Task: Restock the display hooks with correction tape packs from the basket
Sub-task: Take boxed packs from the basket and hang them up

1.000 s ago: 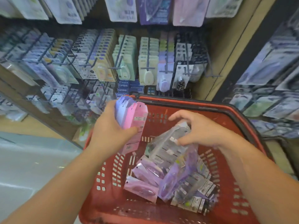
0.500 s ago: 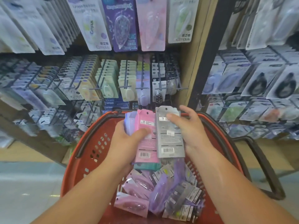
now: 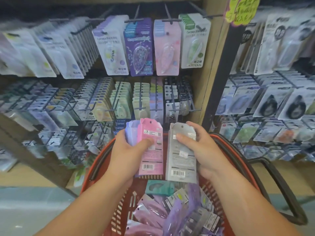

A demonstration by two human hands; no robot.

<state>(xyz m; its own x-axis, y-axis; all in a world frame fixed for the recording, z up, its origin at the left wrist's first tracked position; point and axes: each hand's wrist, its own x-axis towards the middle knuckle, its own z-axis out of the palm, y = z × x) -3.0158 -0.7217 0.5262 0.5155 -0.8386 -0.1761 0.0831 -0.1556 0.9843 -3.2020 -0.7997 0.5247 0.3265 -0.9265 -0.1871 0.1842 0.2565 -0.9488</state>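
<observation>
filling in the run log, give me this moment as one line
phase: packs held above basket | left hand: grips pink pack plus lilac packs | right hand: grips grey pack | basket: more packs inside

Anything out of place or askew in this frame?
Nothing looks damaged or spilled. Packs in the red basket lie in a loose jumble. A greenish pack low on the rack, left of the basket, seems off its hook; blur prevents certainty.

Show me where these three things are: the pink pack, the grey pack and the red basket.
pink pack (image 3: 150,159): head view, middle of its printed back.
grey pack (image 3: 183,159): head view, middle of its printed back.
red basket (image 3: 119,217): head view, slotted left inner wall.
</observation>
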